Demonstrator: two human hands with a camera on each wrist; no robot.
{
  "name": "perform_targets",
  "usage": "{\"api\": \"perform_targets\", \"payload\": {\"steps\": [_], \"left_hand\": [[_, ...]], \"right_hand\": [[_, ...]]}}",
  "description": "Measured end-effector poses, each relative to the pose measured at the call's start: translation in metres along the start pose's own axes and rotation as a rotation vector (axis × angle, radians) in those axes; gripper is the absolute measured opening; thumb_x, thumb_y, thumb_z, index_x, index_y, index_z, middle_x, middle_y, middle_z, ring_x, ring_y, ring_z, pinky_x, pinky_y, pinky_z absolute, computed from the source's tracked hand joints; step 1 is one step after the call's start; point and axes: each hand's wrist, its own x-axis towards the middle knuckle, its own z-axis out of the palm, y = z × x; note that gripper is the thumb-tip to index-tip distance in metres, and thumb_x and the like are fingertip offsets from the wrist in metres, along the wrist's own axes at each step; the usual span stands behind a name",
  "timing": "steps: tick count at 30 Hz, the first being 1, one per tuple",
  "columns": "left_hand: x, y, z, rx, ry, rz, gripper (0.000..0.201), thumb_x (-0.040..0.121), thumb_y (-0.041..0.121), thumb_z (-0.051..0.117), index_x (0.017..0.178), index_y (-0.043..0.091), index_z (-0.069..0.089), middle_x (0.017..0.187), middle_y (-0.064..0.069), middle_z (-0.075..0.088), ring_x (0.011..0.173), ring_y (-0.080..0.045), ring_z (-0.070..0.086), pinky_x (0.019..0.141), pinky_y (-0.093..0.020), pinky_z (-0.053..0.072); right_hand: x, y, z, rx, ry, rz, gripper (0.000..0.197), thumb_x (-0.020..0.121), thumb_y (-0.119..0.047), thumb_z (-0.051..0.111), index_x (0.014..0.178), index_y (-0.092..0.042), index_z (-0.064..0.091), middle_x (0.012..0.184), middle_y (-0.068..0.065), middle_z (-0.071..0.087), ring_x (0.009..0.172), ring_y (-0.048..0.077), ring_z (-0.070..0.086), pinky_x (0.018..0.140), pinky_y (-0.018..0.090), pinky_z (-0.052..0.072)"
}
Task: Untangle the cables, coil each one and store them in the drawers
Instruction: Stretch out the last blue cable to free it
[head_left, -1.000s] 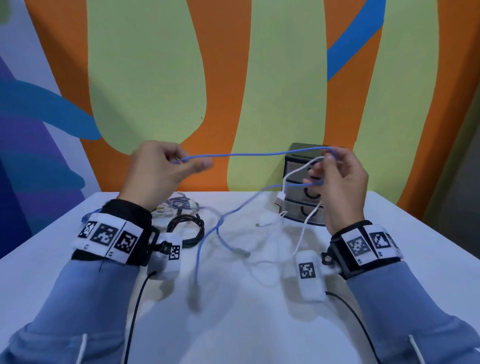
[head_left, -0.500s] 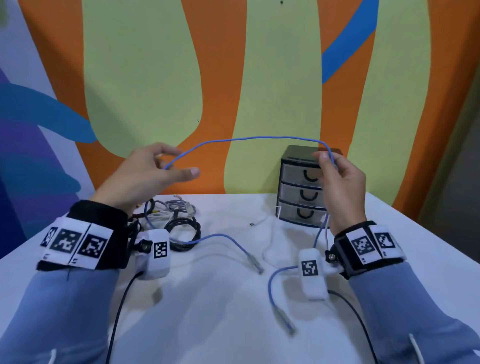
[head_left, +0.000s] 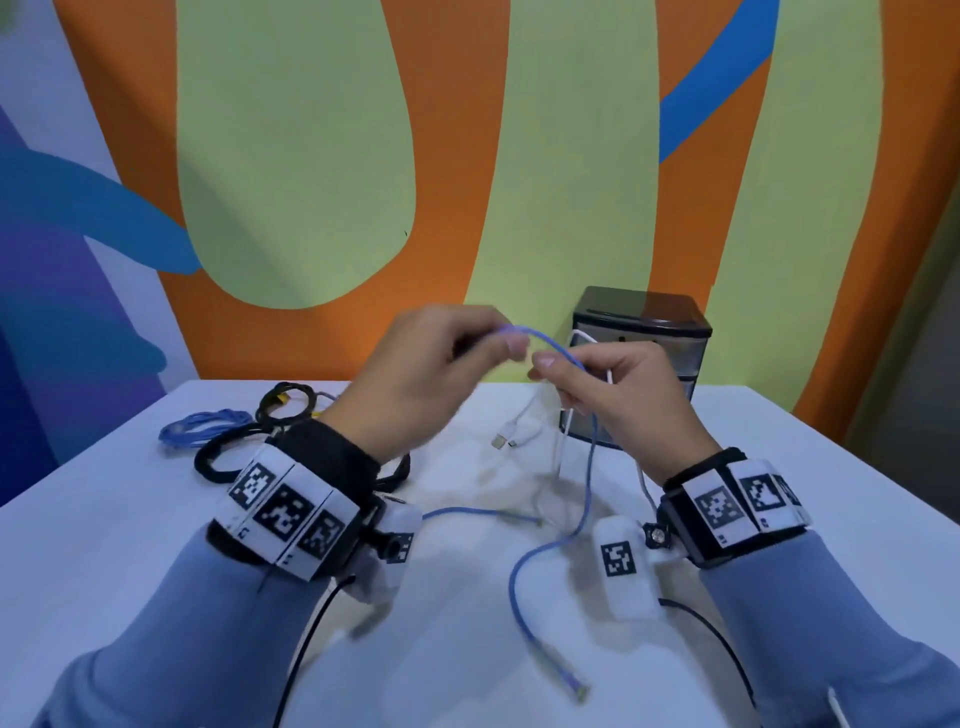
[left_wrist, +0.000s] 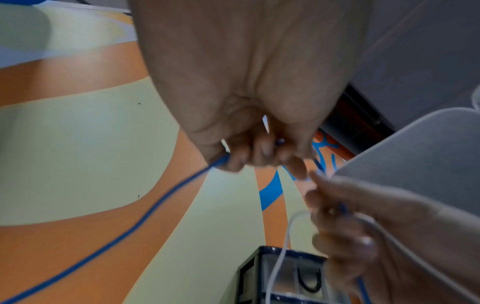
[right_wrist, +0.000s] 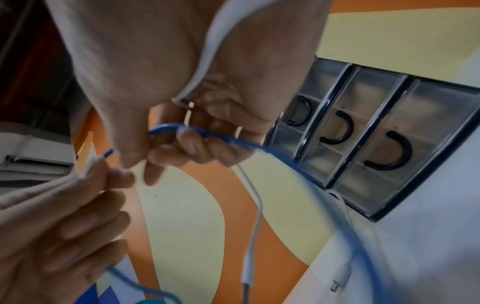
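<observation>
Above the table, my left hand (head_left: 506, 344) pinches a thin blue cable (head_left: 550, 347). My right hand (head_left: 551, 370) grips the same cable a short arc away, fingertips nearly touching. From the right hand the blue cable (right_wrist: 259, 147) drops to the table and ends in a plug (head_left: 571, 686) near the front. Its other end (head_left: 519, 517) lies behind my left wrist. A white cable (right_wrist: 207, 51) runs across my right palm and through the fingers, its plugs (head_left: 503, 441) hanging by the drawer unit (head_left: 670, 325), whose three drawers (right_wrist: 363, 133) are closed.
At the back left of the table lie a coiled blue cable (head_left: 202, 434) and black coiled cables (head_left: 288, 402), partly hidden by my left forearm. The wall stands right behind the table. Wrist camera leads trail off the front edge.
My left hand has swung right and now almost meets my right hand. The long blue span between them has shrunk to a short arc, and a white loop shows at the right hand again.
</observation>
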Motion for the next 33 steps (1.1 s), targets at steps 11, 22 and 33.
{"api": "perform_targets", "payload": {"steps": [11,22,33], "left_hand": [[0.001,-0.008,-0.049,-0.124,0.569,0.010,0.031,0.106,0.040,0.064,0.104,0.014,0.080,0.062,-0.003,0.030,0.059,-0.017,0.026,0.057,-0.037,0.024],[0.001,0.008,-0.039,-0.295,0.274,0.073,0.026,0.107,0.021,0.061,0.109,-0.001,0.075,0.058,0.016,0.044,0.056,-0.007,0.035,0.054,-0.018,0.029],[0.003,-0.025,-0.047,-0.058,0.542,-0.190,0.022,0.100,0.044,0.069,0.096,0.022,0.073,0.062,-0.007,0.044,0.054,-0.018,0.034,0.057,-0.032,0.027]], "right_hand": [[-0.003,0.010,-0.022,-0.820,-0.020,0.469,0.113,0.048,-0.102,0.060,0.135,-0.029,0.060,0.117,-0.003,0.073,0.107,0.023,0.067,0.090,0.043,0.056],[-0.001,-0.003,0.002,-0.313,-0.090,0.101,0.079,0.073,-0.077,0.069,0.143,-0.043,0.054,0.126,-0.009,0.057,0.125,0.005,0.055,0.102,0.033,0.045],[-0.002,-0.017,0.019,0.863,-0.245,0.425,0.032,0.102,-0.043,0.053,0.087,-0.017,0.062,0.059,-0.006,0.016,0.049,0.011,0.010,0.048,0.025,0.012]]}}
